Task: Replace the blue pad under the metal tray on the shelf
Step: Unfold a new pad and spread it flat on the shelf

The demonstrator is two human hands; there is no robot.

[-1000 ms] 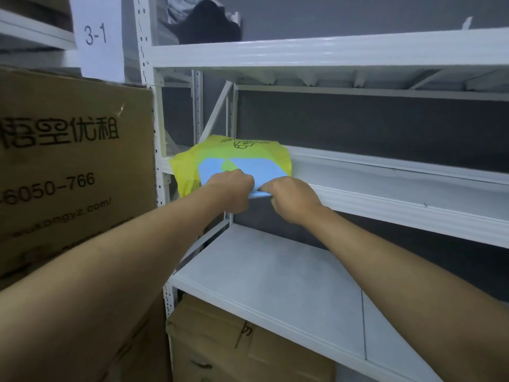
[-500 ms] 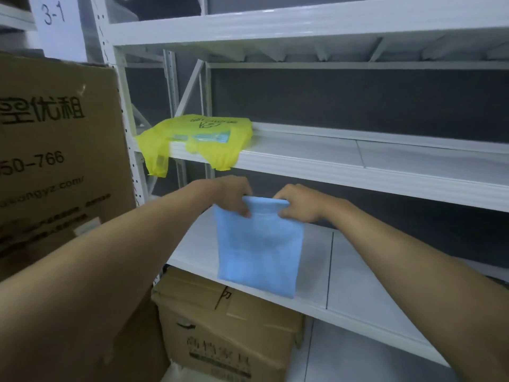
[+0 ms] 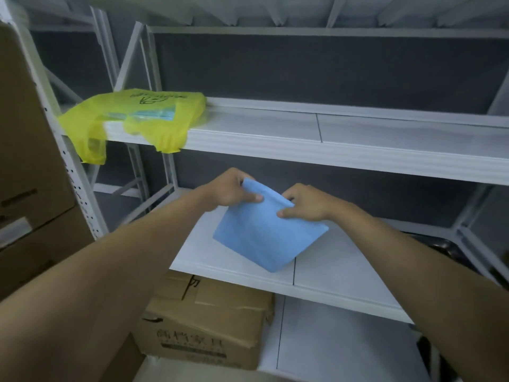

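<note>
L hand (image 3: 234, 190): your fingers pinch blue pad (image 3: 268, 235) top edge.
R hand (image 3: 305, 202): same, right corner.
Pad: above lower shelf (image 3: 344, 271).

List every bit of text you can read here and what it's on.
None of it reads clearly.
Yellow bag: dark printed logo with lettering on top, too blurred to read.
Box under the lower shelf: a handwritten mark on its top flap and a printed line on its front, both illegible.
Big box at left: a dark printed strip, unreadable.
Blue pad: no print.
</note>
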